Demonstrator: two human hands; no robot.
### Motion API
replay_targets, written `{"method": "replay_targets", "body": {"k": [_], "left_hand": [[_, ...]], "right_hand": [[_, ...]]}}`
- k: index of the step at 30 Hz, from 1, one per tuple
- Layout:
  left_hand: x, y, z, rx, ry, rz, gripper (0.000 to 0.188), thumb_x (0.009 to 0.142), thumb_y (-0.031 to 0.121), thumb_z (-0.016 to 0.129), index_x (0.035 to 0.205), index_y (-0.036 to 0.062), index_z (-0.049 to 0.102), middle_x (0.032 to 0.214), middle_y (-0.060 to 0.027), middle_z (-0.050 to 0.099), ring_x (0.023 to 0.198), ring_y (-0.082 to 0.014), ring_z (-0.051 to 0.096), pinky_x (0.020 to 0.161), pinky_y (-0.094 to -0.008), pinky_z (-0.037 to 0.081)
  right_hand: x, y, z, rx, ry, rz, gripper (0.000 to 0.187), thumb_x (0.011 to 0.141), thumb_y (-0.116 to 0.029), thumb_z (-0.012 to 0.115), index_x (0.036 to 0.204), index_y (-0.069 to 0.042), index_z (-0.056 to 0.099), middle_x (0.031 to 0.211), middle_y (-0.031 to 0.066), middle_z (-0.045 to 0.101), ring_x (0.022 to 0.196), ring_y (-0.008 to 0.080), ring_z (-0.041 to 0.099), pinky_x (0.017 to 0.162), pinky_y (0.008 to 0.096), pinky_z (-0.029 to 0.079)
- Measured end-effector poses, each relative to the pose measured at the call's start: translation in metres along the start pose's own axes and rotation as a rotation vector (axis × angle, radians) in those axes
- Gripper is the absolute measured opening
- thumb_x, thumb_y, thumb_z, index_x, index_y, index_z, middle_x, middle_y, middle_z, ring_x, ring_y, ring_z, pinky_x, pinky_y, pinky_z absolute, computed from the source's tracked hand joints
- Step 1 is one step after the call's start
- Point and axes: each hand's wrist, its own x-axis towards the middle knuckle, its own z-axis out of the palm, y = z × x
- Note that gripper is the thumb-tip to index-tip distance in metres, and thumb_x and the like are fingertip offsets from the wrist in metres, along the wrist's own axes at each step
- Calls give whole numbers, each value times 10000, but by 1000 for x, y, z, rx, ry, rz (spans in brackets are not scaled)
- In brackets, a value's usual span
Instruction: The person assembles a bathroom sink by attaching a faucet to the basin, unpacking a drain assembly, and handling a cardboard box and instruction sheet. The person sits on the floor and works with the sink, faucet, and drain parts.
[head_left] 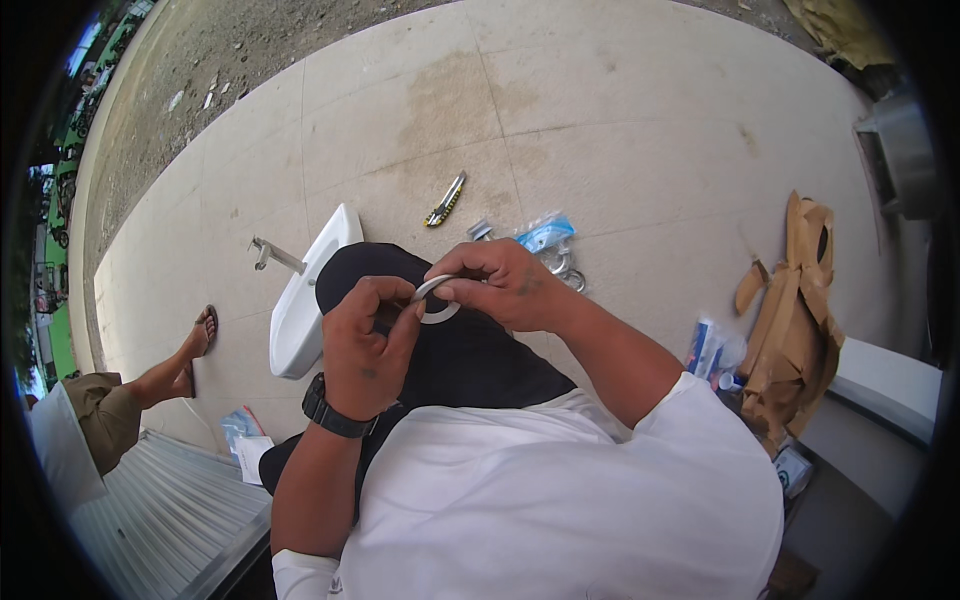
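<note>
Above my dark-clad lap, both hands pinch a thin whitish ring [440,314], its exact kind not clear. My left hand [362,345] grips its left side between thumb and fingers. On the upper right part of the ring, my right hand [508,287] closes thumb and forefinger. A white washbasin [312,305] rests tilted on its side by my left knee, with a metal faucet [278,255] fitted to it. Beyond my knees lies a yellow-and-black utility knife [446,199]. Near my right hand are a blue-and-clear plastic packet [547,233] and shiny ring-shaped parts [567,273].
Torn brown cardboard [803,320] lies at the right, beside blue-and-white packages [706,345]. Another person's sandalled foot [207,330] is on the tiled floor at the left. A corrugated panel [170,510] fills the lower left, near a plastic packet [240,425].
</note>
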Motion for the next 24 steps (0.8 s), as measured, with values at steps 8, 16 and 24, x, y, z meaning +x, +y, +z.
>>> {"method": "replay_targets", "body": {"k": [8,16,24], "left_hand": [[-36,-35,-34,-27,105,-84,297,933,-7,703,1223,-1,638,1104,-67,718,863,-96,657,758,-260,538],[-113,-103,-82,-240,386,-422,277,996,71,648,1255,-16,602,1150,-107,693,906,-128,661,812,-276,567],[-169,-129,-76,-276,511,-600,284,1007,126,650,1251,-11,601,1125,-121,704,840,-138,675,759,-270,549]], "right_hand": [[2,172,-118,-247,713,476,258,938,-229,735,993,22,768,779,92,729,664,137,639,628,307,515],[76,305,-134,-23,821,817,238,946,-223,714,997,9,728,796,114,724,638,167,664,515,328,490],[94,314,-57,-1016,395,657,766,802,-335,836,1387,45,518,1181,276,698,1116,413,691,934,484,563]]}}
